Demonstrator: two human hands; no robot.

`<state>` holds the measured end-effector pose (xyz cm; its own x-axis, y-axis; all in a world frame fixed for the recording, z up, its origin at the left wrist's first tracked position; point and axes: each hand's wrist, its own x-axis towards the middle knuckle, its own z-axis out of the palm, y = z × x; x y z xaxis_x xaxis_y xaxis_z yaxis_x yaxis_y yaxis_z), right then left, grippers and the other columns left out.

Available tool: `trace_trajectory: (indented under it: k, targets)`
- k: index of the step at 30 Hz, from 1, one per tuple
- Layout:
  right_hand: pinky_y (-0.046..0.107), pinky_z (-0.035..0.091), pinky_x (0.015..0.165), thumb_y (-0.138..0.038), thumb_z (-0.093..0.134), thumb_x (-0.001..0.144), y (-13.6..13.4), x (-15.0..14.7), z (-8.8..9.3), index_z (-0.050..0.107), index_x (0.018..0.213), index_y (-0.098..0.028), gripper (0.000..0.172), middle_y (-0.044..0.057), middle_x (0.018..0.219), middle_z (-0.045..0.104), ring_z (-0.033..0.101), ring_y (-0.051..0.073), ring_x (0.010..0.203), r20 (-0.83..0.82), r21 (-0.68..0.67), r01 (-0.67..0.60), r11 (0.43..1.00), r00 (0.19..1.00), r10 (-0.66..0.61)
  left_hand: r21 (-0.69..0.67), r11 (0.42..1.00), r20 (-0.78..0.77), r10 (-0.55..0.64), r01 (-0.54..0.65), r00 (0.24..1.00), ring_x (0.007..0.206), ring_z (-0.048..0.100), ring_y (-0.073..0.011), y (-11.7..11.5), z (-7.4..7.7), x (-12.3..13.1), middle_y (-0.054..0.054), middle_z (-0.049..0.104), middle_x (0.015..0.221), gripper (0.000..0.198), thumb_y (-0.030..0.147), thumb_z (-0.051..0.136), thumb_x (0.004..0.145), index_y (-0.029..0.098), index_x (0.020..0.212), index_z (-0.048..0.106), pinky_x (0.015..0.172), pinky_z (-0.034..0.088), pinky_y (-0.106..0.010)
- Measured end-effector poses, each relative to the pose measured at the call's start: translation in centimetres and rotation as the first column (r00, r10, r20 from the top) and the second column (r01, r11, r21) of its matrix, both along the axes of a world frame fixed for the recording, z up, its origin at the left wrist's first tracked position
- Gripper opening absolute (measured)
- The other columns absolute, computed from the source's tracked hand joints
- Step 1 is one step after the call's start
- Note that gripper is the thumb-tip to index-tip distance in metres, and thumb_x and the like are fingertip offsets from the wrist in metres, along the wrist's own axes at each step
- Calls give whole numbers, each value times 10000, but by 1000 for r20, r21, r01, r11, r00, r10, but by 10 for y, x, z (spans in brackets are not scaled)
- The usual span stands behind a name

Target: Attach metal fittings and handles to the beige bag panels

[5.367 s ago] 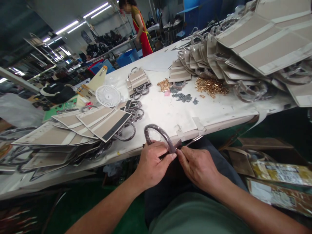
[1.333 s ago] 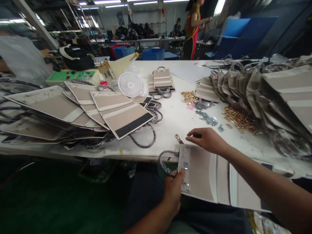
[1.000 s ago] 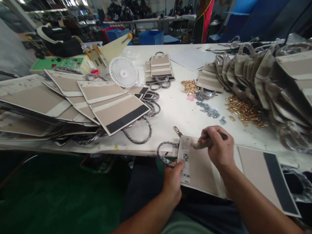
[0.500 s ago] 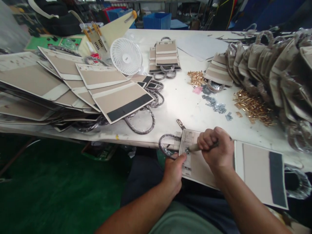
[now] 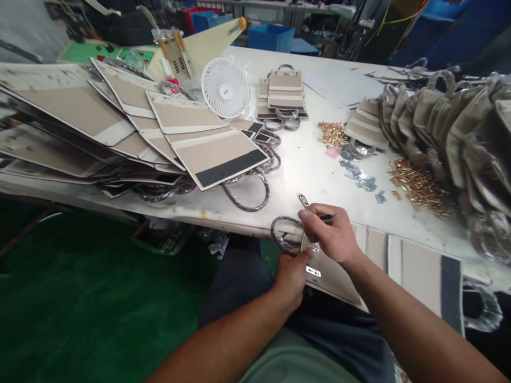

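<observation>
A flat beige bag panel [image 5: 415,266] with white stripes and a dark band lies over the white table's [image 5: 311,175] near edge and my lap. My left hand [image 5: 293,274] pinches its near-left corner, beside small metal fittings [image 5: 313,270]. A wrapped loop handle [image 5: 284,234] sticks out at that end. My right hand [image 5: 329,231] is closed round a thin dark-tipped tool [image 5: 325,217] and rests on the panel's end. A small metal buckle [image 5: 304,200] lies on the table just beyond.
Stacked beige panels [image 5: 120,122] with handles fill the left. A white fan [image 5: 225,94] and a small pile of panels [image 5: 284,93] stand behind. Gold fittings [image 5: 415,183] and grey scraps [image 5: 361,178] lie right, before heaped finished pieces [image 5: 451,122]. Green floor lies below.
Earlier both hands worked a loop handle over my lap. Since then the panel came onto the table edge, my right hand took up the tool and has now shifted left to the panel's end.
</observation>
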<state>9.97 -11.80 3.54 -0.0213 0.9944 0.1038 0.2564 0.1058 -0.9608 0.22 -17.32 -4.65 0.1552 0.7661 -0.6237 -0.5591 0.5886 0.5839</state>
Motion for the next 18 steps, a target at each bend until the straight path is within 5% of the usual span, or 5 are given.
trace_trajectory:
  k: [5,11,15,18]
  targets:
    - [269,344,507,-400,657,979,-7,11,-2,500,567,-204,482,-31,525,498,430,115,506,15,-2,20,1000,1000,-20,42,999,34,-21,20,999,705,738,-243,0,0,0,-96,767,752,296,311,811,660,100,866,800,678,552,-304]
    - [269,377,479,-298,688,976,-18,14,5,474,597,-219,442,-48,515,472,442,121,464,-389,263,109,958,921,2,-2,997,15,-77,77,997,699,726,-232,0,-3,-1,-102,772,780,378,364,822,665,88,922,798,664,547,-301]
    - [269,371,503,-354,685,988,-24,10,-18,468,599,-221,465,-37,533,488,449,120,493,-291,186,163,969,951,-104,-22,998,-5,-60,60,998,639,694,-196,0,-2,-2,-88,756,745,322,369,848,644,104,811,772,617,524,-275]
    - [280,390,517,-400,694,978,-30,21,-19,489,593,-225,470,-27,535,505,458,130,503,-221,152,195,969,962,-159,-20,997,-13,-79,79,997,677,716,-222,1,-2,-2,-102,761,760,361,384,850,633,96,837,776,631,538,-289]
